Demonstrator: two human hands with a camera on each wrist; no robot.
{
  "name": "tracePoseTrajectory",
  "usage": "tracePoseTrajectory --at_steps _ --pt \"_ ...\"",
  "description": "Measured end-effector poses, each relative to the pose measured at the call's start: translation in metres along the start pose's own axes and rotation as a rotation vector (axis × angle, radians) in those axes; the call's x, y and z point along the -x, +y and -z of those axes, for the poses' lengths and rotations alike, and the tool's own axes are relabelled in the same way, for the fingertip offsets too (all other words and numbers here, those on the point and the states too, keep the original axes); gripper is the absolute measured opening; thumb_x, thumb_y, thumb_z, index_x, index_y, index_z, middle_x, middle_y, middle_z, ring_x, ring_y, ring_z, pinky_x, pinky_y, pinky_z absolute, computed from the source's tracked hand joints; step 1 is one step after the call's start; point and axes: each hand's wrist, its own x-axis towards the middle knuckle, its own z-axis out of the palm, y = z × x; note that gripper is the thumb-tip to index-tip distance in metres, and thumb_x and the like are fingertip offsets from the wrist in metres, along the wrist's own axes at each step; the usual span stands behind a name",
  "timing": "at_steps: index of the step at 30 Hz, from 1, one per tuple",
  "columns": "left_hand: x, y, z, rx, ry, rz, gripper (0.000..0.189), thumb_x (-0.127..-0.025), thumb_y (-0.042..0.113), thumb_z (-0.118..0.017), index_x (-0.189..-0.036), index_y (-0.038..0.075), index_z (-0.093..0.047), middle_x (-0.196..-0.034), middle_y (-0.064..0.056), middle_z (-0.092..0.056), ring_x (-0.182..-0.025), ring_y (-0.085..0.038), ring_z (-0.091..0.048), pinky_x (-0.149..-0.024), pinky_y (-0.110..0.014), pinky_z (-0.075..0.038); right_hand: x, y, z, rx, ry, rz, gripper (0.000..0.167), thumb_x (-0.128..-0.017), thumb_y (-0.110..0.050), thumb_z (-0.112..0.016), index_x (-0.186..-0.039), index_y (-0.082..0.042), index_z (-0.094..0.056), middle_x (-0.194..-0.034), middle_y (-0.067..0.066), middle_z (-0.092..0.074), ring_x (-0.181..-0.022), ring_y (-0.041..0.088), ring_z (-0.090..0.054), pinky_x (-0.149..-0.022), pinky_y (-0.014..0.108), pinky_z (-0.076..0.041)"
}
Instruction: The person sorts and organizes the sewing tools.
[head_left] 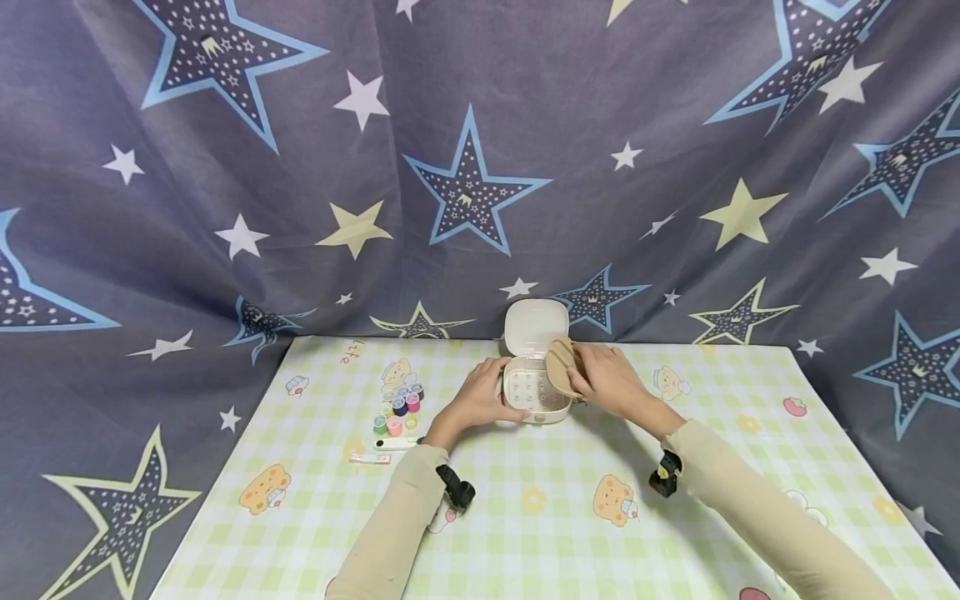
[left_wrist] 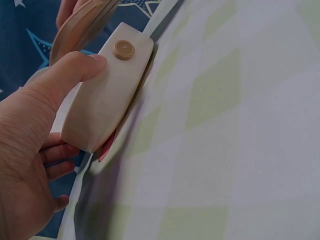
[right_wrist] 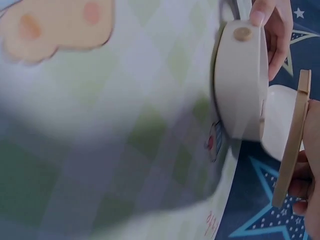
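OK, left to right: measuring strip [head_left: 370, 458], small coloured spools [head_left: 399, 407] and slim white tool [head_left: 397, 444], all lying loose on the bench [head_left: 540, 537]. Left hand [head_left: 478, 395] grips the box [head_left: 546, 416] by its left side, thumb on the front wall. Box sits near the bench's far edge, lid [head_left: 536, 327] up at the back, so opening is done. Tan insert [head_left: 558, 367] is up at the box's right side, tilted, pinched in the right hand [head_left: 611, 379]; can't tell if it touches the rim. My read: early to middle. Box open, insert out of its seat; left: settling the insert, sorting the loose bits, closing the lid.
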Motion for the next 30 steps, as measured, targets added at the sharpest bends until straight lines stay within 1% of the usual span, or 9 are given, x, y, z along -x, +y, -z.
tracePoseTrajectory --at_steps 4,11,16,19,23,26,30 --pt "0.000 -0.001 0.000 0.001 -0.001 0.007 0.109 -0.066 0.043 -0.093 -0.152 0.005 -0.039 -0.141 -0.016 -0.053 -0.133 -0.031 -0.049 -0.118 -0.046 -0.035 0.005 0.010 0.000 0.003 -0.006 -0.005 0.049 -0.101 -0.029 -0.055 -0.138 0.004 -0.052 -0.128 0.024 -0.065 -0.122 0.039 -0.060 -0.101 0.054 -0.042" --pt "0.000 -0.002 -0.001 0.001 -0.006 0.001 0.108 -0.067 0.042 -0.093 -0.153 0.005 -0.038 -0.141 -0.016 -0.052 -0.133 -0.031 -0.049 -0.118 -0.046 -0.035 0.014 0.028 -0.003 0.044 -0.018 -0.011 0.049 -0.102 -0.028 -0.054 -0.139 0.004 -0.051 -0.127 0.025 -0.066 -0.121 0.041 -0.061 -0.097 0.056 -0.043" --pt "0.000 -0.003 -0.002 0.003 -0.006 0.002 0.109 -0.067 0.043 -0.092 -0.153 0.005 -0.037 -0.141 -0.015 -0.052 -0.134 -0.031 -0.049 -0.118 -0.046 -0.035 0.018 0.038 -0.004 0.059 -0.006 0.008 0.046 -0.101 -0.028 -0.055 -0.135 0.004 -0.053 -0.123 0.024 -0.067 -0.116 0.041 -0.062 -0.097 0.057 -0.044" --pt "-0.001 -0.004 -0.002 0.002 -0.003 0.000 0.108 -0.067 0.043 -0.092 -0.153 0.005 -0.038 -0.141 -0.015 -0.052 -0.133 -0.031 -0.049 -0.118 -0.046 -0.035 0.021 0.044 -0.007 0.082 -0.005 0.027 0.046 -0.101 -0.028 -0.055 -0.134 0.004 -0.054 -0.124 0.024 -0.067 -0.114 0.041 -0.062 -0.097 0.058 -0.045" --pt "-0.001 -0.004 -0.001 0.005 -0.001 0.001 0.108 -0.067 0.043 -0.093 -0.153 0.005 -0.038 -0.141 -0.015 -0.052 -0.134 -0.031 -0.048 -0.118 -0.047 -0.034 0.025 0.049 -0.011 0.110 -0.036 0.032 0.048 -0.101 -0.030 -0.054 -0.136 0.004 -0.054 -0.127 0.024 -0.065 -0.115 0.041 -0.062 -0.097 0.058 -0.045" --pt "-0.001 -0.004 -0.001 0.003 -0.002 0.001 0.109 -0.067 0.044 -0.092 -0.153 0.005 -0.038 -0.142 -0.015 -0.052 -0.135 -0.031 -0.048 -0.119 -0.047 -0.034 0.027 0.052 -0.013 0.120 -0.069 0.025 0.048 -0.101 -0.030 -0.055 -0.136 0.003 -0.054 -0.126 0.023 -0.066 -0.115 0.040 -0.062 -0.098 0.058 -0.044" --pt "-0.001 -0.005 -0.002 0.003 -0.004 -0.003 0.108 -0.067 0.043 -0.093 -0.153 0.006 -0.038 -0.142 -0.014 -0.052 -0.134 -0.031 -0.048 -0.119 -0.046 -0.033 0.029 0.054 -0.018 0.126 -0.090 0.032 0.048 -0.101 -0.030 -0.057 -0.135 0.003 -0.054 -0.125 0.023 -0.066 -0.114 0.040 -0.062 -0.099 0.058 -0.045"
